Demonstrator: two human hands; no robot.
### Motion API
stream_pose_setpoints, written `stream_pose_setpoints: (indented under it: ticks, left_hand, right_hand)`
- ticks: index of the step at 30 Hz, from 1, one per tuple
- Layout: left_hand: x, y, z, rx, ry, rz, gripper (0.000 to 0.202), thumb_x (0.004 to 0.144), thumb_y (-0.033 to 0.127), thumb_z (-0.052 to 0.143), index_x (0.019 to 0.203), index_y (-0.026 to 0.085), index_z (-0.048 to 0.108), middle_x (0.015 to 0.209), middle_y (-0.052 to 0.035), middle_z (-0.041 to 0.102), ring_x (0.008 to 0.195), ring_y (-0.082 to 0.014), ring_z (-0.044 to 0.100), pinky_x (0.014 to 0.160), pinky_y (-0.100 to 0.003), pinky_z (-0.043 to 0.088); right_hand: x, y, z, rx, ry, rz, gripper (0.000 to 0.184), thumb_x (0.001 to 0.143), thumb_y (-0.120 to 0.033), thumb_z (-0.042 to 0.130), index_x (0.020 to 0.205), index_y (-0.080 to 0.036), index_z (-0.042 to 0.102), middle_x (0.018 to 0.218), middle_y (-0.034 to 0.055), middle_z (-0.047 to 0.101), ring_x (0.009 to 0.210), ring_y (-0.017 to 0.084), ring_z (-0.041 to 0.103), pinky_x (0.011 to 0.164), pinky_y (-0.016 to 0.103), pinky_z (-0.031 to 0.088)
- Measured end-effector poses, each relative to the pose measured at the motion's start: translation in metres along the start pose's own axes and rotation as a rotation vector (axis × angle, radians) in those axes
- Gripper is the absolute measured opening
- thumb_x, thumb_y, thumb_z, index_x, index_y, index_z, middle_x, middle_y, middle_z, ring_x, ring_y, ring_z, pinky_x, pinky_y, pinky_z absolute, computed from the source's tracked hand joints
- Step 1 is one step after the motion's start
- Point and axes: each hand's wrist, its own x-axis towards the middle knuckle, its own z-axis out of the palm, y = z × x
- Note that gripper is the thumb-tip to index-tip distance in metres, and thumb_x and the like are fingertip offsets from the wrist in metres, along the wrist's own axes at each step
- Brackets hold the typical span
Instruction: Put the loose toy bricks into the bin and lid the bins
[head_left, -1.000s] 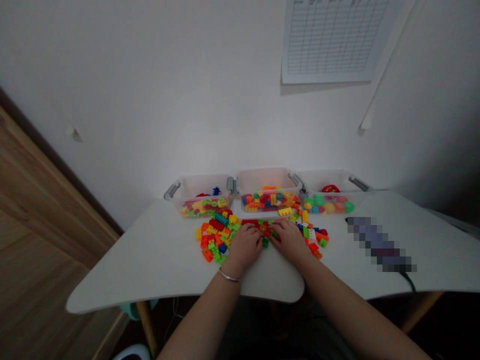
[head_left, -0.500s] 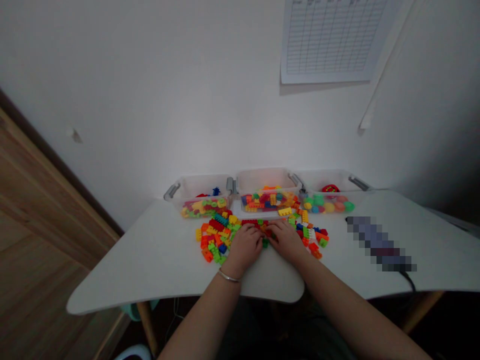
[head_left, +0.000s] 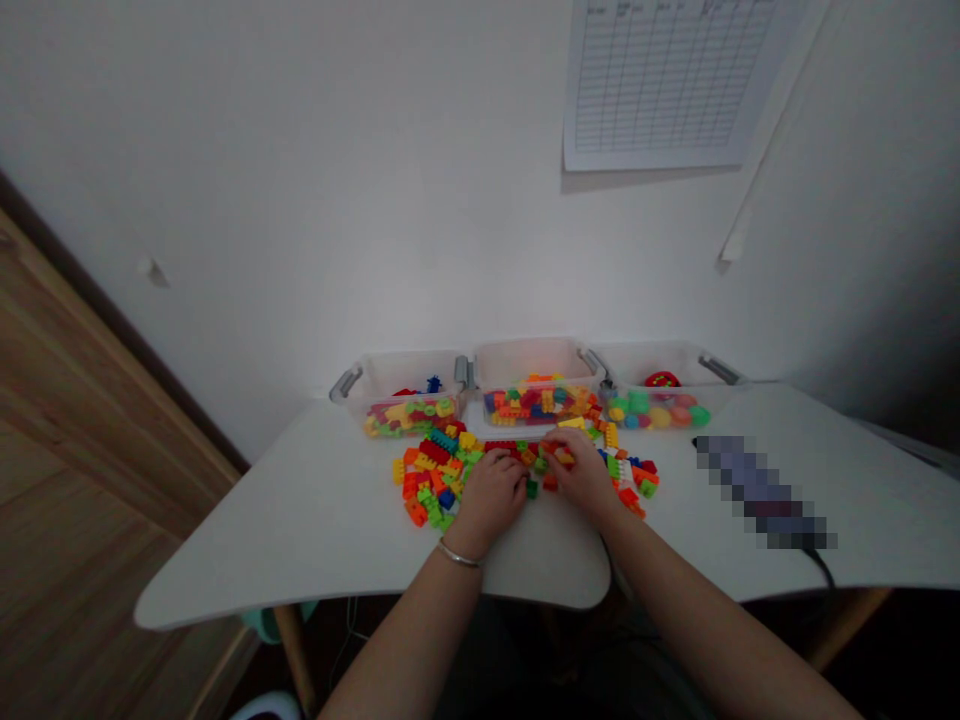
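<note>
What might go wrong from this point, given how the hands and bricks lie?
The left hand lies against loose bricks; a sideways sweep could scatter them. The right hand is also among bricks, so it might knock some away. A cable reaches the edge of the table beyond the right forearm; a snag might drag it.

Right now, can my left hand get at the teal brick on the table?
Probably yes: the teal brick looks uncovered, beyond and left of the left hand, with only loose bricks between.
</note>
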Motion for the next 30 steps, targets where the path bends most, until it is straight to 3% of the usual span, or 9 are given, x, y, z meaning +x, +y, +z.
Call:
stream_pose_setpoints:
  ticks: [6,11,18,23,27,30]
  left_hand:
    - [0.0,0.0,0.001,0.0,0.017,0.001,0.02,0.085,0.017,0.052,0.094,0.018,0.071,0.095,-0.0063,0.07,0.101,-0.0223,0.054,0.094,-0.039,0.046]
    - [0.0,-0.001,0.001,-0.005,0.01,-0.003,0.02,0.085,0.018,0.053,0.094,0.019,0.071,0.097,-0.0055,0.07,0.101,-0.0222,0.053,0.094,-0.039,0.046]
    - [0.001,0.001,-0.001,-0.022,0.004,-0.018,0.021,0.085,0.017,0.052,0.094,0.019,0.071,0.095,-0.0054,0.07,0.099,-0.0221,0.054,0.093,-0.039,0.047]
    - [0.0,0.001,-0.001,-0.028,0.003,-0.016,0.02,0.085,0.017,0.053,0.093,0.019,0.071,0.094,-0.005,0.07,0.099,-0.0222,0.054,0.093,-0.038,0.047]
    - [0.0,0.001,-0.001,-0.029,0.004,-0.013,0.021,0.085,0.017,0.052,0.094,0.019,0.071,0.095,-0.0049,0.07,0.101,-0.0221,0.054,0.094,-0.038,0.046]
    - [0.0,0.002,-0.002,-0.021,-0.006,-0.016,0.021,0.085,0.017,0.051,0.093,0.018,0.071,0.096,-0.0053,0.07,0.1,-0.0221,0.054,0.094,-0.038,0.046]
  right_hand:
    - [0.044,-0.014,-0.027,0.021,0.265,-0.014,0.012,0.084,-0.028,0.052,0.092,-0.021,0.058,0.099,0.0091,0.064,0.098,0.022,0.059,0.088,0.04,0.049]
    - [0.093,-0.012,-0.038,0.116,0.344,-0.005,0.017,0.082,-0.026,0.054,0.097,-0.019,0.057,0.103,0.0092,0.062,0.095,0.02,0.061,0.086,0.037,0.051]
    - [0.126,0.002,-0.026,-0.019,0.236,0.019,0.02,0.081,-0.02,0.048,0.087,-0.018,0.067,0.106,0.0098,0.064,0.098,0.02,0.06,0.088,0.037,0.05]
    - [0.124,0.008,-0.016,-0.276,0.135,0.089,0.03,0.083,-0.024,0.048,0.102,-0.014,0.07,0.118,0.013,0.061,0.11,0.024,0.056,0.101,0.04,0.041]
    - [0.118,0.004,-0.011,-0.478,0.049,0.059,0.038,0.088,-0.035,0.045,0.11,-0.015,0.068,0.126,0.0128,0.059,0.112,0.027,0.054,0.099,0.044,0.04]
    - [0.117,0.0,-0.009,-0.594,-0.018,0.025,0.039,0.091,-0.038,0.041,0.105,-0.017,0.071,0.121,0.0125,0.063,0.108,0.027,0.056,0.097,0.046,0.038]
